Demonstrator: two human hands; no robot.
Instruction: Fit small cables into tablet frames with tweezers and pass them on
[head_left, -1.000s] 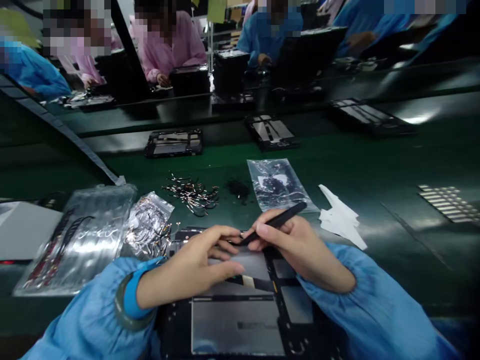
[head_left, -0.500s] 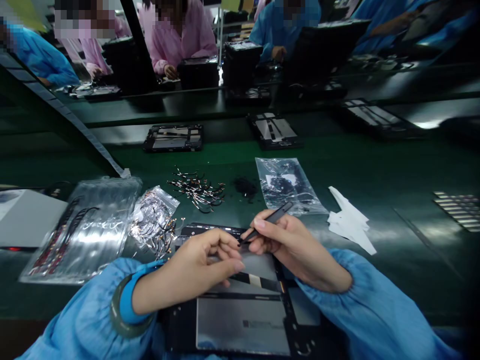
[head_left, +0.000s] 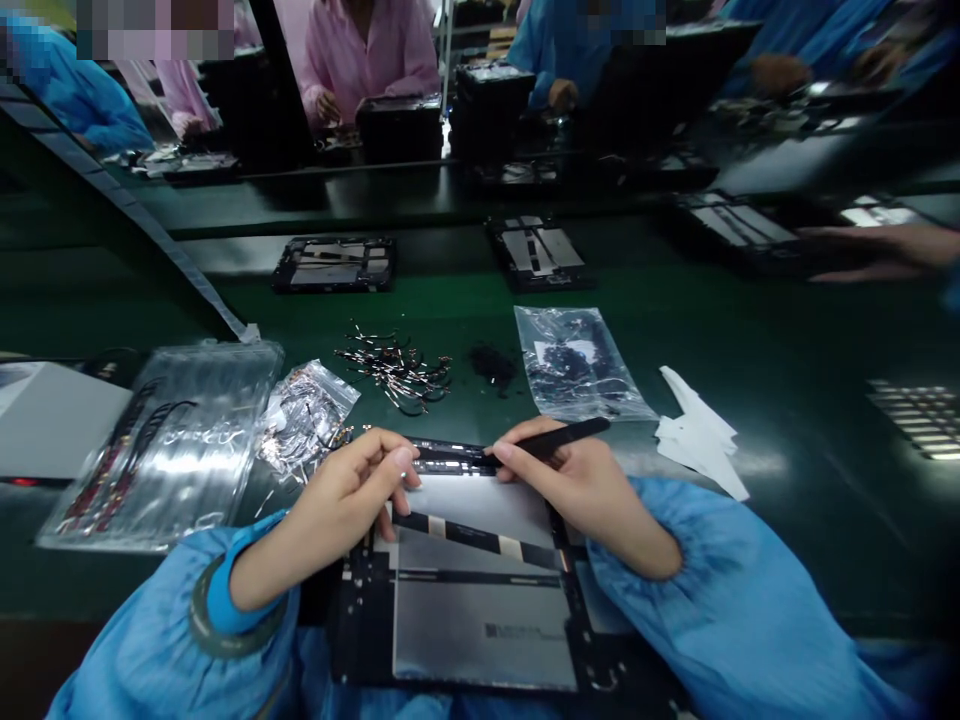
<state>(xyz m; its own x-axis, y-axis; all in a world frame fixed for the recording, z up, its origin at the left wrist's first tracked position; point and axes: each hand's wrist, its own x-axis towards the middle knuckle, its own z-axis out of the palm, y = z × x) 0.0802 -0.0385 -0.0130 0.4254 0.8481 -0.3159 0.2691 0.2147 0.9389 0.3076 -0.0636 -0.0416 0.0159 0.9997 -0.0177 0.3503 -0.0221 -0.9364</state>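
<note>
An opened flat device (head_left: 480,630) with a silvery battery area lies in front of me, low in the view. My right hand (head_left: 559,465) grips dark tweezers (head_left: 574,437), whose tips reach left over the device's far edge. At the upper left of the device is my left hand (head_left: 360,480), thumb and fingers drawn together; whether they pinch something small is hidden. A dark ribbon with pale patches (head_left: 472,537) runs across the device.
Beyond the device lie loose short cables (head_left: 394,370), small black parts (head_left: 493,365) and a clear bag (head_left: 581,365). White paper (head_left: 697,435) is to the right, a plastic tray (head_left: 165,450) to the left. Another person's hand (head_left: 885,250) reaches in at the right.
My left hand has moved left, away from the tweezers, uncovering more of the device. The tweezers now lie flatter. Another person's hand has appeared at the right.
</note>
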